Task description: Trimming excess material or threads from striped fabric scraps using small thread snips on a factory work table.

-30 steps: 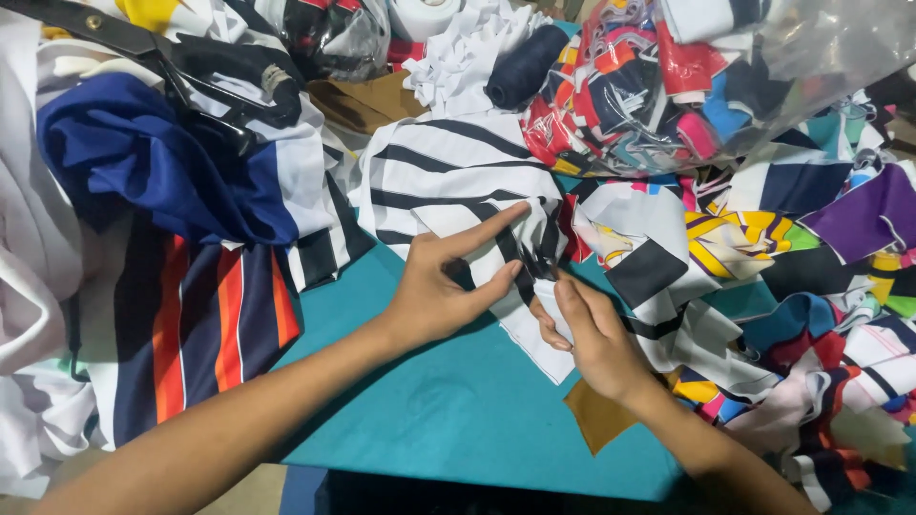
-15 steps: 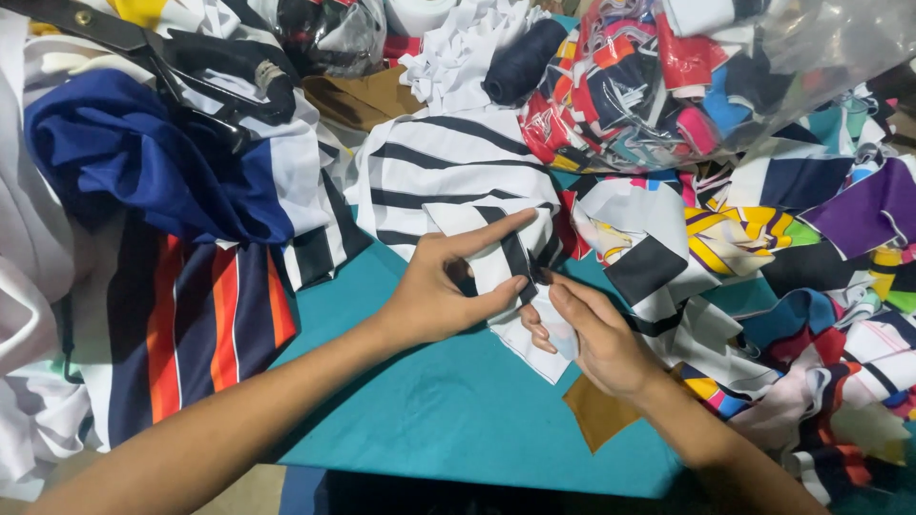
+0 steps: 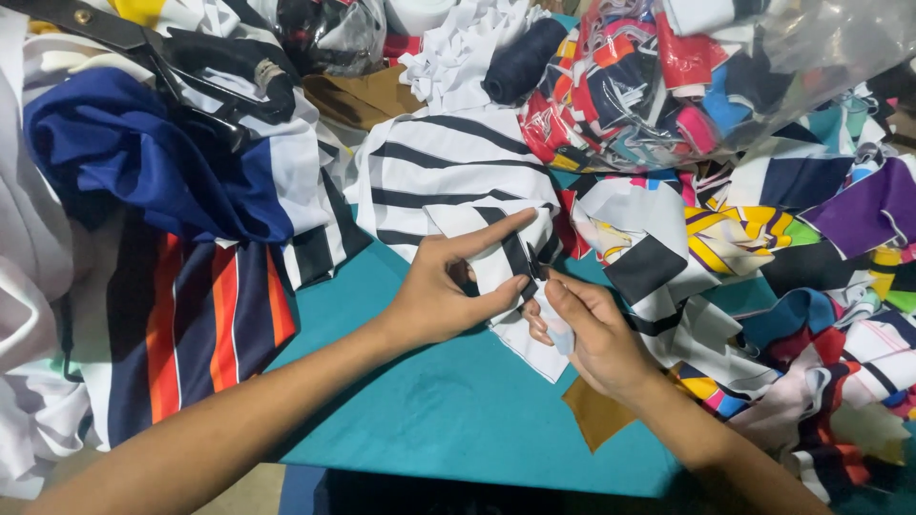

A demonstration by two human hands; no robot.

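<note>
My left hand (image 3: 444, 291) and right hand (image 3: 587, 334) are close together at mid-frame, both pinched on the same black-and-white striped scrap (image 3: 458, 181). It fans out from my fingers toward the upper middle of the frame, long axis running up-left, over the teal surface (image 3: 448, 420). Left hand's on top, index finger laid along a stripe.

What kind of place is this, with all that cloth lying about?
Probably a sewing or garment workshop. Heaps of cut fabric scraps cover a teal cloth work surface, large black shears lie at the top left, and both hands pinch a black-and-white striped piece.
</note>
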